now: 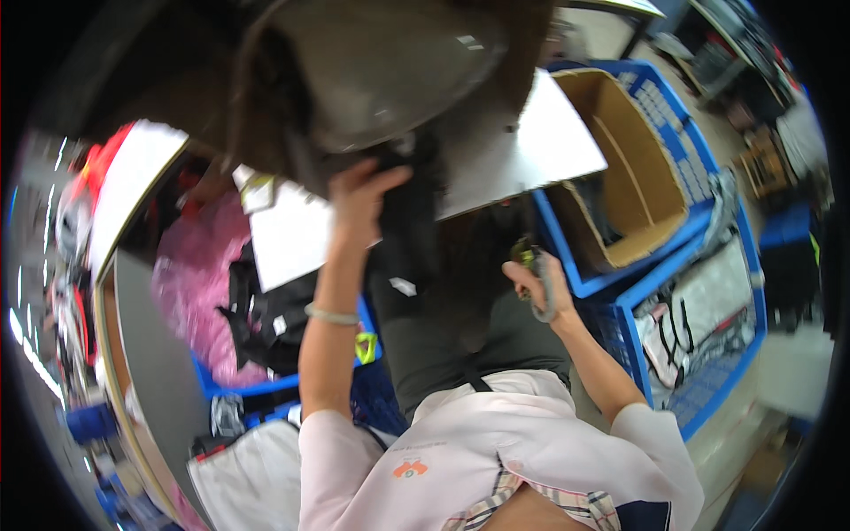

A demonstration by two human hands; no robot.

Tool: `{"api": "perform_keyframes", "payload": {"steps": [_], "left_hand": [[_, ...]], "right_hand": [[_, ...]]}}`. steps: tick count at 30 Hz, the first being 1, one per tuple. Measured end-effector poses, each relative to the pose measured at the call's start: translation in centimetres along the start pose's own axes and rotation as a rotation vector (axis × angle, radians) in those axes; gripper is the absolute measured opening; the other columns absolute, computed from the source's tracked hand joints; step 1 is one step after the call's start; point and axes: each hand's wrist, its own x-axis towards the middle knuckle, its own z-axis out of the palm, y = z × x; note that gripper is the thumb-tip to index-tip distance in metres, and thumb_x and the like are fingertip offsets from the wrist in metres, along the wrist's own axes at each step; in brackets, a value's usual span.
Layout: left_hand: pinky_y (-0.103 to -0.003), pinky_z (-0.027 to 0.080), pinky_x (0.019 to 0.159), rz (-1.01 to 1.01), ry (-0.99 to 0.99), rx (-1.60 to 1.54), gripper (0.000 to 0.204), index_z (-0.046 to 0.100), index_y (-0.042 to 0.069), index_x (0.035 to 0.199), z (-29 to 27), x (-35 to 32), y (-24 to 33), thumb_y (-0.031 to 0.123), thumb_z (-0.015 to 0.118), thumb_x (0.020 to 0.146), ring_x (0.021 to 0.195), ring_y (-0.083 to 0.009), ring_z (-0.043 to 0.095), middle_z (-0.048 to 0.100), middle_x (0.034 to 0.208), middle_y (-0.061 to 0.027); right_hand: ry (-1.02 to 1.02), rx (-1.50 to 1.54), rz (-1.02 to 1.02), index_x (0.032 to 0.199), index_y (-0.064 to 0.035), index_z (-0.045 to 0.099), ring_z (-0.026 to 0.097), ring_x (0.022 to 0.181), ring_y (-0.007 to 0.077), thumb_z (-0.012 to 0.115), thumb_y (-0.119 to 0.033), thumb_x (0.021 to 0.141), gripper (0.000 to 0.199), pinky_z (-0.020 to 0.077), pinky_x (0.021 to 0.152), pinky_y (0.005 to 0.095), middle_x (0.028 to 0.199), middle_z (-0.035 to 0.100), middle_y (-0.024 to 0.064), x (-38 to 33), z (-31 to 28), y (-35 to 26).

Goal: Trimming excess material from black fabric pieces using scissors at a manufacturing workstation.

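While the left hand (361, 196) reaches up toward 12 o'clock, its fingers curl around the top of a black garment (409, 232) hanging just below a grey rounded machine head (381, 71). The right hand (534, 281), at about 3 o'clock from the garment, is fisted around a grey handle (544, 296). Behind it, at 1 o'clock, an open cardboard box (633, 168) sits in a blue crate (699, 177). Pink fabric (190, 283) lies at 9 o'clock.
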Motion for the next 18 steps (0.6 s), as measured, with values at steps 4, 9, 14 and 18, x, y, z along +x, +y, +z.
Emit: {"api": "perform_keyframes", "payload": {"steps": [4,9,14,18], "left_hand": [[-0.024,0.038,0.059,0.026,-0.166,-0.147,0.016,0.056,0.003,0.068,5.2,-5.5,-3.2,0.008,0.071,0.073,0.067,-0.0058,0.044,0.050,0.069,0.0051],[-0.022,0.046,0.062,-0.127,-0.115,-0.233,0.012,0.062,0.002,0.088,1.7,-11.3,-7.8,0.012,0.064,0.083,0.071,-0.0089,0.057,0.061,0.077,-0.0029],[-0.027,0.052,0.055,-0.274,0.355,-0.286,0.017,0.061,-0.001,0.094,-10.3,-12.0,-14.4,0.014,0.061,0.085,0.065,-0.0178,0.063,0.063,0.078,-0.0102],[-0.033,0.052,0.049,-0.505,0.911,-0.347,0.025,0.063,-0.002,0.091,-21.0,-4.9,-22.0,0.018,0.071,0.078,0.054,-0.0210,0.053,0.059,0.085,-0.0123]], "right_hand": [[0.046,0.344,-0.199,0.096,-0.0032,0.053,0.058,0.078,0.0126,0.068,-0.011,0.080,0.023,0.0488,0.067,0.0262,0.090,0.061,0.0075,-0.1,2.2,-0.4],[0.108,0.524,-0.245,0.094,-0.0035,0.051,0.052,0.071,0.0115,0.062,-0.010,0.080,0.019,0.0433,0.072,0.0239,0.080,0.053,0.0031,1.2,0.6,1.0],[0.673,-0.104,-0.608,0.093,-0.0040,0.054,0.054,0.081,0.0123,0.065,-0.006,0.079,0.018,0.0446,0.080,0.0244,0.087,0.055,0.0041,4.4,-15.2,-2.8],[0.846,0.331,-0.595,0.096,-0.0016,0.049,0.066,0.079,0.0264,0.067,-0.002,0.076,0.026,0.0541,0.070,0.0305,0.090,0.063,0.0169,3.1,-23.6,-4.8]]}}
